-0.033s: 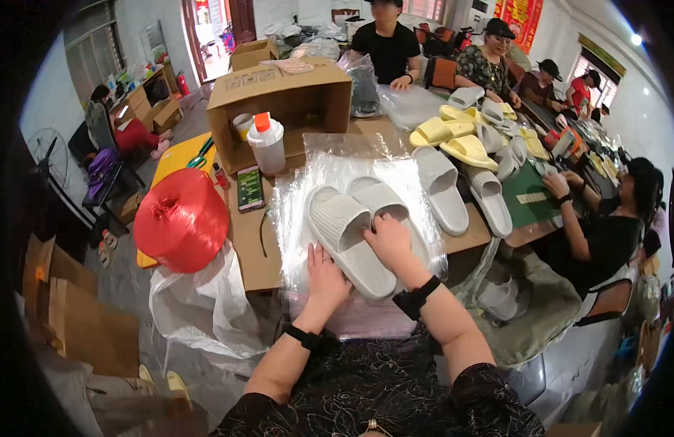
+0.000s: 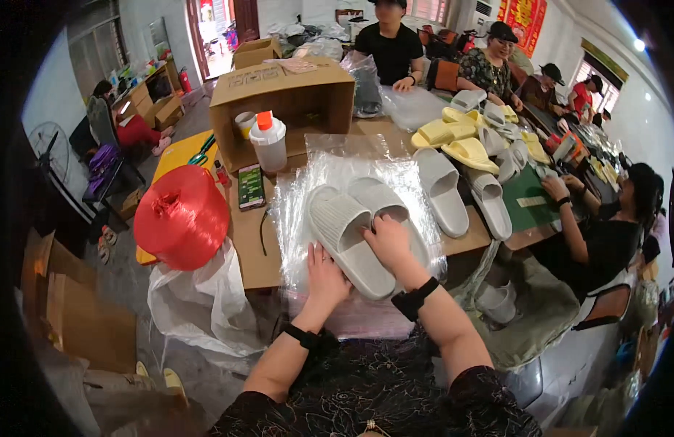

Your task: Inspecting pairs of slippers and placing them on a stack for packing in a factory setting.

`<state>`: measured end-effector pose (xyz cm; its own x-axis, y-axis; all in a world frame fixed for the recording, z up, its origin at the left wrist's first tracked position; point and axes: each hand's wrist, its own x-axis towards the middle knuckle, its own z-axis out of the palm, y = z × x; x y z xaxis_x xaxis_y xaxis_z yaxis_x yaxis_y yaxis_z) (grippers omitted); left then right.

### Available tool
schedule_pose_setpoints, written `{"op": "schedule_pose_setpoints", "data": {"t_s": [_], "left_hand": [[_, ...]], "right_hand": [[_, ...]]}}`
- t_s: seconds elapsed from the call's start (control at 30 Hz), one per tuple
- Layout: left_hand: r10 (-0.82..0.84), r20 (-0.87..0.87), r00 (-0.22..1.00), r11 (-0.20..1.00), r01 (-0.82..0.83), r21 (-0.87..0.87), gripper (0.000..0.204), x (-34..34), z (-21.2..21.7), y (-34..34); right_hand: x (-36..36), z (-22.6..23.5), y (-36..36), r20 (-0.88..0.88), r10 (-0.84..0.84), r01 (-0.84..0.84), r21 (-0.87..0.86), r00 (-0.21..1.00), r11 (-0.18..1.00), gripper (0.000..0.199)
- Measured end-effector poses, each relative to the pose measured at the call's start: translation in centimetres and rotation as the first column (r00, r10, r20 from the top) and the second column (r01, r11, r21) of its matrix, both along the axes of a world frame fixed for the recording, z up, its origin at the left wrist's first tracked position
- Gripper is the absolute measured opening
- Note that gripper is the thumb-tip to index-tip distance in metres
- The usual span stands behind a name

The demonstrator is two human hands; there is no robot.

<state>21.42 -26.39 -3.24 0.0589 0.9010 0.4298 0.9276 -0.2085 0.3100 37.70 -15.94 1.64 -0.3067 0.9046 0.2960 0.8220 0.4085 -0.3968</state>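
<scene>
A pair of grey slide sandals lies side by side, toes away from me, on a stack of clear plastic bags (image 2: 297,218). My left hand (image 2: 326,278) presses along the outer edge of the left slide sandal (image 2: 359,262), holding its side near the heel. The fingers of my right hand (image 2: 389,244) curl at the strap opening and inner edge, between the left and the right slide sandal (image 2: 417,237). Its fingertips are partly hidden by the straps. Both hands are closed on the pair.
A red twine roll (image 2: 181,218), a phone (image 2: 251,187), a white bottle (image 2: 267,142) and an open cardboard box (image 2: 278,87) stand left and ahead. More grey slides (image 2: 442,193) and yellow slides (image 2: 469,153) are piled right. A co-worker (image 2: 599,233) sits at the right.
</scene>
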Motion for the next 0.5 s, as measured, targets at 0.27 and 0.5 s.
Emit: {"op": "schedule_pose_setpoints", "data": {"t_s": [0.27,0.5], "left_hand": [[0.038,-0.042,0.998,0.999,-0.038,0.005,0.071,-0.1,-0.9,-0.1],[0.052,-0.017,0.998,0.984,-0.055,-0.171,0.062,-0.2,-0.8,-0.2]], "right_hand": [[0.1,-1.8,-0.5,-0.152,0.008,0.007,0.098,0.988,0.995,0.032],[0.1,-1.7,-0.9,-0.179,-0.069,0.076,0.032,0.981,0.997,0.03]]}}
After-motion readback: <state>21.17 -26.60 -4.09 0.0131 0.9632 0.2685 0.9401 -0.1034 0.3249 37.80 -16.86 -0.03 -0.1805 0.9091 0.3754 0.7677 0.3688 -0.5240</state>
